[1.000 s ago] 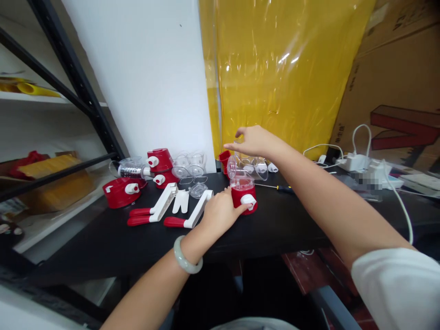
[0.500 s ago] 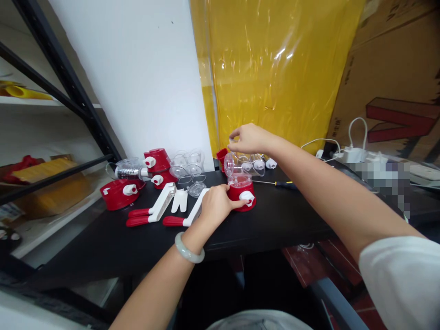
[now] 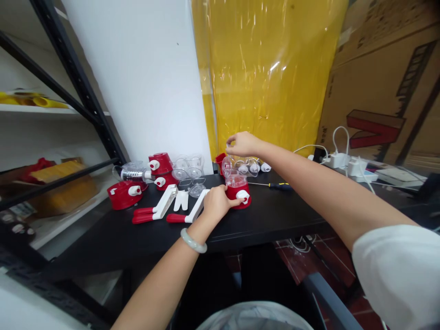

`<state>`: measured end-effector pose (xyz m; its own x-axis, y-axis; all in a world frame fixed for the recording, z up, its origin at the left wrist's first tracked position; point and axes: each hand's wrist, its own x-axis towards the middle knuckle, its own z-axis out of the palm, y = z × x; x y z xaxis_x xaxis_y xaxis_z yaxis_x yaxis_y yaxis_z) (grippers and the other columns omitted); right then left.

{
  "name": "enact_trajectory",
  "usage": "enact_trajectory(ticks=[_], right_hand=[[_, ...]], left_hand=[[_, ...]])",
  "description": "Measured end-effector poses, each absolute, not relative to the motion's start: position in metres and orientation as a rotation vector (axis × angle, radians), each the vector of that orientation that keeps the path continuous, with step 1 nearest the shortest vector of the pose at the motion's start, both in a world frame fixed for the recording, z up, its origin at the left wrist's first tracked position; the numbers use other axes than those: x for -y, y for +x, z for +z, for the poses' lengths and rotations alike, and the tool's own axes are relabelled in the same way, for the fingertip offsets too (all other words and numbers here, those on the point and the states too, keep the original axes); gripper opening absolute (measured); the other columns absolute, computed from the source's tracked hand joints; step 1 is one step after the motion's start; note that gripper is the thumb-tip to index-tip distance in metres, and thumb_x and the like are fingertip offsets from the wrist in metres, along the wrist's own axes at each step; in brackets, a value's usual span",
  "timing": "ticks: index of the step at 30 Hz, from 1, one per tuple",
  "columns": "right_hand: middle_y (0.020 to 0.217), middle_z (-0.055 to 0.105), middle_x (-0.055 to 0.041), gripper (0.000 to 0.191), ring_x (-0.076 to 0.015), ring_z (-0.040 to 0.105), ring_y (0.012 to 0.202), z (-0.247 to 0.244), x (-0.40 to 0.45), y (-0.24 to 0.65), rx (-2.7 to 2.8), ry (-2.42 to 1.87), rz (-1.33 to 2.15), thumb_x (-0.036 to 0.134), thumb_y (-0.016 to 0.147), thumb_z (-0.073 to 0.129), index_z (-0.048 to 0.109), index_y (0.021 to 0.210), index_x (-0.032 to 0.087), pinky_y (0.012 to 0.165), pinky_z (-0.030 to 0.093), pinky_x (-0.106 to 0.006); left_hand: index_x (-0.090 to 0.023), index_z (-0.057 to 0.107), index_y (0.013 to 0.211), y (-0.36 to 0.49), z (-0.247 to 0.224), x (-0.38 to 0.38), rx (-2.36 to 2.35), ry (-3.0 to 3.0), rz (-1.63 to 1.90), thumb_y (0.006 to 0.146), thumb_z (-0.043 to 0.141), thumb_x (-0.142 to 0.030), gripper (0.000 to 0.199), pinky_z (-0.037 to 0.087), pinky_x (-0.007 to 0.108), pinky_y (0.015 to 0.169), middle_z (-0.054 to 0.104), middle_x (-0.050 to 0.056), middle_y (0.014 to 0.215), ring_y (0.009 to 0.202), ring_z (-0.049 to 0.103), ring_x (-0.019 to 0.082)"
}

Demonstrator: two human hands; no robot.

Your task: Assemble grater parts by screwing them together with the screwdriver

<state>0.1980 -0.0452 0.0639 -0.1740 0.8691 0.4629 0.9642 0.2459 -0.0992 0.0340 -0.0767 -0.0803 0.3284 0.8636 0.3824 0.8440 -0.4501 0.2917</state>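
Note:
My left hand (image 3: 217,202) is wrapped around the side of a red plastic base (image 3: 237,198), its thumb on the white knob (image 3: 243,196). A clear plastic part (image 3: 236,180) sits on top of that base. Above and behind it, my right hand (image 3: 242,144) is raised with thumb and fingers pinched together. Whatever lies between those fingertips is too small to make out. Below the right hand are clear plastic cups (image 3: 252,166) with white parts, and a red piece (image 3: 220,159) stands beside them. A white crank handle with a red grip (image 3: 177,218) lies left of my left hand.
More crank handles (image 3: 156,211), white flat pieces (image 3: 181,200), red bases (image 3: 124,194), clear parts (image 3: 187,166) and a metal grater drum (image 3: 134,175) lie to the left. A screwdriver (image 3: 279,186) lies right of the base. White chargers and cables (image 3: 338,160) are farther right.
The view has shifted slightly. My left hand keeps its hold on the red base, and my right hand stays pinched above it with little visible movement.

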Motion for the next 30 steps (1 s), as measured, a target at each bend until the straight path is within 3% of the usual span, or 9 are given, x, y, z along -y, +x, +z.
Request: enact_trajectory(ticks=[5,9,12,16,19,23,26,30], right_hand=[[0.119,0.069,-0.0068,0.048,-0.0200,0.065,0.104,0.069,0.040,0.217,2.283,-1.464,-0.034,0.037,0.081,0.064,0.065,0.126,0.019,0.093,0.047,-0.029],[0.137,0.059,-0.0043,0.062,-0.0218,0.058,0.119,0.081,0.035,0.230,2.440,-1.384,0.142,0.042,0.078,0.072,0.056,0.136,0.029,0.102,0.043,-0.034],[0.134,0.061,-0.0056,0.078,-0.0235,0.059,0.118,0.091,0.033,0.235,2.451,-1.451,0.157,0.037,0.072,0.078,0.046,0.143,0.034,0.101,0.045,-0.039],[0.131,0.061,-0.0125,0.091,-0.0228,0.063,0.111,0.108,0.039,0.245,2.398,-1.495,0.121,0.033,0.071,0.080,0.035,0.150,0.028,0.097,0.048,-0.042],[0.130,0.061,-0.0126,0.083,-0.0238,0.066,0.106,0.121,0.051,0.259,2.328,-1.601,-0.008,0.038,0.072,0.079,0.042,0.145,0.027,0.096,0.049,-0.043],[0.116,0.069,-0.0095,0.075,-0.0267,0.068,0.099,0.117,0.069,0.275,2.344,-1.860,-0.159,0.050,0.069,0.078,0.055,0.135,0.024,0.092,0.050,-0.043],[0.109,0.071,-0.0098,0.074,-0.0295,0.068,0.098,0.095,0.077,0.280,2.416,-2.026,-0.119,0.053,0.063,0.080,0.061,0.128,0.022,0.086,0.052,-0.041],[0.104,0.072,-0.0117,0.066,-0.0303,0.069,0.091,0.062,0.082,0.276,2.386,-2.168,0.041,0.054,0.063,0.079,0.066,0.118,0.020,0.078,0.054,-0.041]], left_hand=[[-0.016,0.067,0.095,0.033,-0.081,0.077,-1.614,2.524,0.780,0.064,0.071,-0.068,0.061,0.048,0.032,0.070,0.073,0.013,0.089,0.087,0.069,0.029],[-0.016,0.067,0.100,0.033,-0.081,0.079,-1.591,2.518,0.766,0.066,0.070,-0.066,0.060,0.048,0.032,0.069,0.073,0.014,0.092,0.088,0.069,0.030],[-0.016,0.065,0.106,0.033,-0.081,0.082,-1.603,2.531,0.753,0.069,0.069,-0.065,0.062,0.048,0.033,0.072,0.073,0.014,0.093,0.090,0.069,0.031],[-0.015,0.062,0.114,0.029,-0.084,0.082,-1.558,2.512,0.785,0.070,0.069,-0.065,0.067,0.049,0.035,0.076,0.072,0.016,0.097,0.094,0.069,0.032],[-0.013,0.052,0.127,0.027,-0.086,0.075,-1.441,2.427,0.891,0.065,0.075,-0.061,0.082,0.049,0.037,0.086,0.068,0.018,0.112,0.105,0.065,0.033],[-0.011,0.028,0.143,0.031,-0.085,0.061,-1.184,2.291,0.965,0.052,0.086,-0.055,0.117,0.041,0.039,0.104,0.047,0.024,0.141,0.129,0.049,0.032],[-0.010,0.018,0.147,0.041,-0.086,0.053,-1.094,2.223,0.878,0.047,0.088,-0.053,0.130,0.034,0.042,0.110,0.037,0.028,0.146,0.135,0.042,0.033],[-0.012,0.020,0.147,0.050,-0.093,0.048,-1.129,2.247,0.835,0.039,0.092,-0.046,0.134,0.033,0.046,0.111,0.037,0.027,0.144,0.136,0.039,0.035]])
